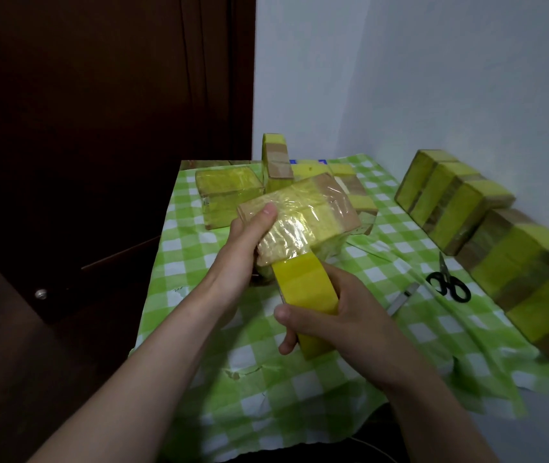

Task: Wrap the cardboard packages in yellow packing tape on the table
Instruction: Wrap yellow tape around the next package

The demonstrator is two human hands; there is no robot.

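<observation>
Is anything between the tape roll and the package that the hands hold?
Nothing visible. The yellow packing tape roll in the right hand touches the partly wrapped cardboard package held by the left hand.

Body in view: two arms, each visible from the forearm to the fingertips.

Covering: the left forearm (152, 345) and the right forearm (433, 412) are bare along their full visible length. The left hand (249, 235) and the right hand (333, 309) are bare as well.

Build: slender forearms that taper to narrow wrists, with long fingers.

Nails: the left thumbnail (268, 208) and the right thumbnail (281, 312) are trimmed short, with a plain surface.
</observation>
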